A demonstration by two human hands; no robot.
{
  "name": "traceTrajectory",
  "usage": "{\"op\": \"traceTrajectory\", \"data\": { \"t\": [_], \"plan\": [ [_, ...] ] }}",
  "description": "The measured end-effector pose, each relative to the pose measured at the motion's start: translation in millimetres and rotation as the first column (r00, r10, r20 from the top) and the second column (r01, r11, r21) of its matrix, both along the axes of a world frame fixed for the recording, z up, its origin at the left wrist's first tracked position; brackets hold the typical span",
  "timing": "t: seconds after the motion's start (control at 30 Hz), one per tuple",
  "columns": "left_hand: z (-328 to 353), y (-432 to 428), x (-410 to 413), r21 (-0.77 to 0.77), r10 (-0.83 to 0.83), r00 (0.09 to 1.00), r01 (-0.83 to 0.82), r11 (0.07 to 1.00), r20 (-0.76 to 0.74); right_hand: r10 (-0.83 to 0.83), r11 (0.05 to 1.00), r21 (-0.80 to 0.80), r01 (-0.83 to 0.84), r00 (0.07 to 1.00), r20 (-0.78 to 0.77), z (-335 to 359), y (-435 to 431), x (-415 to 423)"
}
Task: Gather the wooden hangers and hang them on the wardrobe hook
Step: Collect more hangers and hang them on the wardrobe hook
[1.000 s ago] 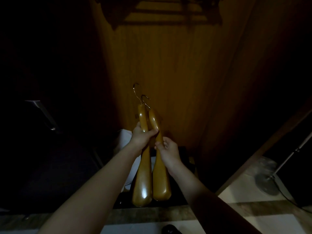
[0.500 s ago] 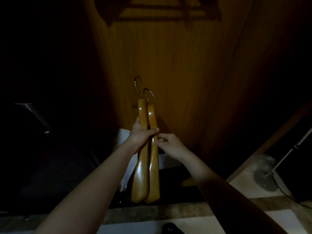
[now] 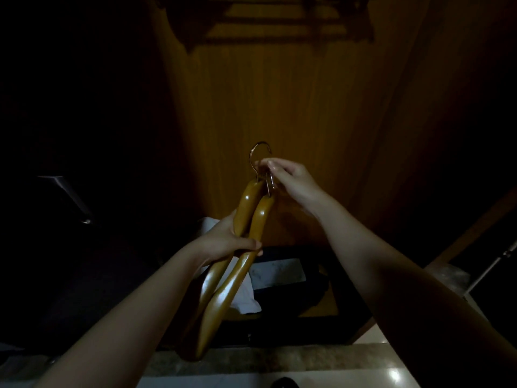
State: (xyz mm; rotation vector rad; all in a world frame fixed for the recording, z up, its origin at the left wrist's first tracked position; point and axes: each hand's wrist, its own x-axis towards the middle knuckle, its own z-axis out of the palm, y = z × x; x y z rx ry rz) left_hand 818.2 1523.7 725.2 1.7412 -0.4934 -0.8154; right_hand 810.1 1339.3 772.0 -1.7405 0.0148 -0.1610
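Note:
Two glossy wooden hangers point(image 3: 223, 281) lie side by side, held upright in front of the wardrobe's wooden back panel point(image 3: 293, 102). My left hand point(image 3: 226, 242) grips both hangers around their middle. My right hand point(image 3: 291, 180) pinches the metal hooks point(image 3: 258, 155) at the hangers' top ends; one hook curves above my fingers, the other is partly hidden behind them. A dark rail or rack point(image 3: 265, 26) spans the top of the wardrobe; the wardrobe hook itself cannot be made out in the dim light.
A white cloth point(image 3: 246, 301) and a dark box with a pale panel point(image 3: 277, 273) lie on the wardrobe floor. The left side is in deep shadow with a metal bar point(image 3: 70, 197). A pale floor edge point(image 3: 279, 362) runs along the bottom.
My right hand has risen from the hangers' middle to their metal hooks. The hangers have tilted so their tops lean right, and my left hand keeps its grip.

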Motion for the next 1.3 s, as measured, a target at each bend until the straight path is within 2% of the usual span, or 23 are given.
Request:
{"op": "traceTrajectory", "data": {
  "t": [0.1,0.27,0.47,0.63,0.73,0.83,0.93,1.0,1.13,1.2,1.3],
  "plan": [
    [4.1,2.3,-2.6,0.01,-0.029,1.0,0.029,1.0,-0.007,0.081,0.992,0.095,-0.079,0.996,-0.027,-4.2,3.5,-1.5],
    [7.9,2.4,-6.5,-0.051,-0.016,1.0,0.014,0.999,-0.026,0.074,0.997,0.024,-0.075,0.997,0.038,1.3,7.7,-4.7],
    [1.5,-17.0,-17.0,-0.128,0.201,0.979,-0.194,0.973,0.045,-0.114,0.991,-0.051,0.126,0.974,0.194,3.6,15.2,0.2],
    [0.6,-33.1,-29.0,-0.205,0.369,0.926,-0.347,0.915,0.08,-0.301,0.939,-0.088,0.334,0.916,0.265,3.1,26.0,5.3],
    [-2.3,-39.3,-34.2,-0.245,0.433,0.901,-0.414,0.877,0.026,-0.335,0.919,-0.102,0.38,0.891,0.307,5.9,31.5,2.7],
    [-8.4,-38.2,-37.7,-0.287,0.441,0.895,-0.441,0.851,-0.068,-0.285,0.952,-0.032,0.306,0.918,0.275,9.3,33.4,-0.3],
    [-7.3,-29.8,-33.7,-0.376,0.454,0.84,-0.54,0.753,-0.297,-0.28,0.958,0.108,0.266,0.947,0.157,11.2,29.8,-2.6],
    [-7.8,-22.0,-22.3,-0.361,0.501,0.793,-0.606,0.709,-0.347,-0.273,0.943,0.218,0.251,0.959,0.077,8.5,23.2,-4.3],
    [-4.3,-17.9,-6.7,-0.268,0.537,0.841,-0.535,0.801,-0.074,-0.173,0.889,0.428,0.164,0.985,-0.018,8.3,7.9,-10.2],
    [1.6,-18.5,0.9,-0.246,0.532,0.846,-0.509,0.825,0.032,-0.114,0.881,0.456,0.124,0.992,-0.05,13.0,-2.8,-12.3],
    [15.8,-13.6,19.5,-0.25,0.571,0.812,-0.531,0.809,0.122,-0.045,0.896,0.438,0.077,0.996,-0.082,27.4,-24.2,-14.6]
  ]
}}
